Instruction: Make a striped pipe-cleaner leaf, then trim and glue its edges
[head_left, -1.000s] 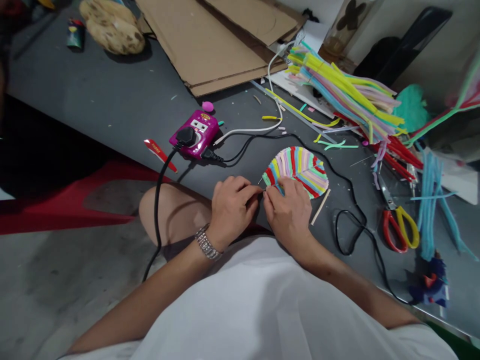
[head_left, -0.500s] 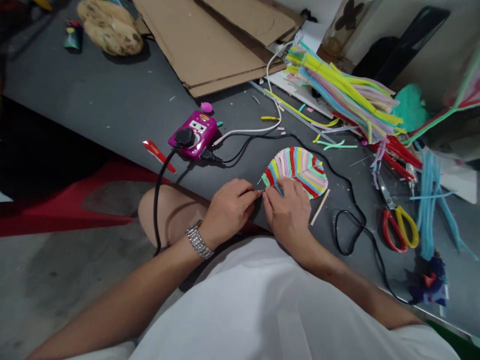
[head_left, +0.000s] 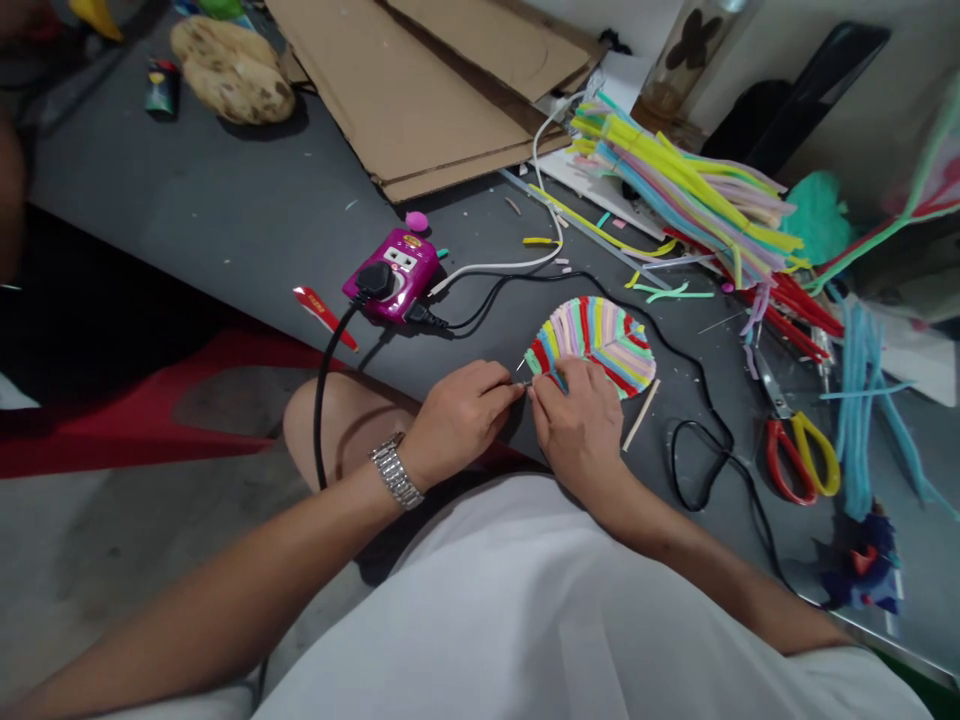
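A leaf-shaped piece of striped pipe cleaners [head_left: 598, 335] lies on the grey table in front of me. My right hand [head_left: 576, 415] covers its lower left side, thumb and fingers closed on that edge. My left hand [head_left: 466, 408], a metal watch on its wrist, pinches at the leaf's lower left tip. A thin wire-like piece [head_left: 520, 366] sticks up by the left fingertips, which almost meet the right thumb. What lies between the fingertips is mostly hidden. Beside my right hand rests a thin pale stick [head_left: 641, 416].
A purple power socket [head_left: 392, 275] with black cords stands left of the leaf. Scissors [head_left: 796, 445], a bundle of pipe cleaners [head_left: 675, 175] and light blue pipe cleaners [head_left: 857, 400] lie right. Cardboard [head_left: 442, 100] lies at the back. Part of another person's arm [head_left: 9, 200] shows far left.
The view has shifted slightly, and another person's arm shows at the left edge. Both my hands keep nearly the same pinch at the leaf's tip.
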